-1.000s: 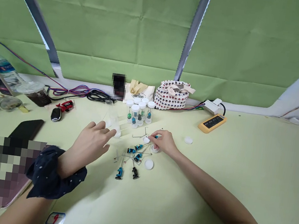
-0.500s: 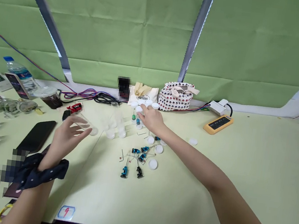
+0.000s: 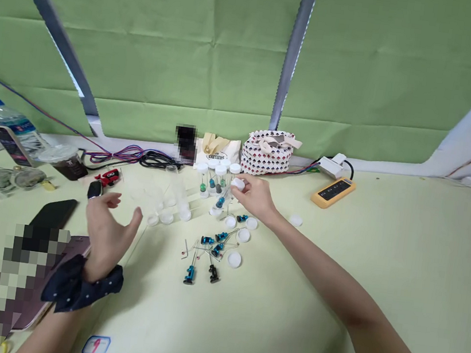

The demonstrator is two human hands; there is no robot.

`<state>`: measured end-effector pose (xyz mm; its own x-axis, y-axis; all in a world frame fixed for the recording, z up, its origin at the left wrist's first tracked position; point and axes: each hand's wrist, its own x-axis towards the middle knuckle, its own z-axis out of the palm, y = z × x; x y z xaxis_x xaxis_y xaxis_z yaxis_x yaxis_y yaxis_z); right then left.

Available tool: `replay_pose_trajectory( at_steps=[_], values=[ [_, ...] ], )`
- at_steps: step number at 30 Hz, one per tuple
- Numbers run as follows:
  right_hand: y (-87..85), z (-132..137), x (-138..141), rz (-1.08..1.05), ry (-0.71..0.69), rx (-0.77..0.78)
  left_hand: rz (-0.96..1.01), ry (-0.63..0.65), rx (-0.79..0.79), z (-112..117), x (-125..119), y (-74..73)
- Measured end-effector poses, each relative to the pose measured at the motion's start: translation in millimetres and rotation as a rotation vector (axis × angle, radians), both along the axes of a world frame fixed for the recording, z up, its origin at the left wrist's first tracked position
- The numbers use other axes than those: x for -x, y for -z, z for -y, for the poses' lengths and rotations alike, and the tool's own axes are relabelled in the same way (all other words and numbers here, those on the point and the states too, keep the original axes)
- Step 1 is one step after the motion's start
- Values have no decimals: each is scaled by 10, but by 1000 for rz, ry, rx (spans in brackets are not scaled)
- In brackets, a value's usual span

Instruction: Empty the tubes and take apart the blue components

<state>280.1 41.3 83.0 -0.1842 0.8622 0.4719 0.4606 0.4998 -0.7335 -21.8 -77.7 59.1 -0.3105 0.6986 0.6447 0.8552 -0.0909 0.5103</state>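
My right grip (image 3: 256,198) is clamped on a white cap (image 3: 238,183) just beside the capped vials (image 3: 218,177) at upper centre, while my left grip (image 3: 107,235) hangs open, fingers apart, near the clear tubes (image 3: 178,192) left of the blue fittings (image 3: 213,243).

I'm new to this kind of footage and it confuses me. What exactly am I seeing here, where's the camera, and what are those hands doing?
This view comes from a camera worn on a person's head, looking forward and down, so there is no machine: the two bare arms are the wearer's own. On the pale green table lie small blue parts on thin wires, loose white caps, upright capped clear tubes and clear tubes lying down. The right hand holds a white cap beside the upright tubes. The left hand is open, holding nothing, near the lying tubes.
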Motion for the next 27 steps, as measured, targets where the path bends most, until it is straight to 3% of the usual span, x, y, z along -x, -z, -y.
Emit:
replay_pose_trajectory(
  at_steps=[1,3,6,9,13,19,24,27],
  values=[
    [-8,43,-63,-72,0,80,-33,-66,-145,43,-142,-39],
    [-22,140,-157,-199,-10,245,-111,154,-166,86,-486,-80],
    [-5,291,-216,-344,-40,454,-113,499,79,36,-981,-30],
    [80,420,-234,-453,-52,600,11,579,245,-76,-1214,93],
    [278,510,-295,-501,-167,669,41,655,341,-169,-1143,189],
    [552,517,-359,-514,-287,634,-8,726,434,-168,-1042,142],
    [617,516,-377,-489,-359,554,94,788,524,-187,-1043,64],
    [618,513,-397,-426,-413,420,277,820,643,-226,-989,79]
  ],
)
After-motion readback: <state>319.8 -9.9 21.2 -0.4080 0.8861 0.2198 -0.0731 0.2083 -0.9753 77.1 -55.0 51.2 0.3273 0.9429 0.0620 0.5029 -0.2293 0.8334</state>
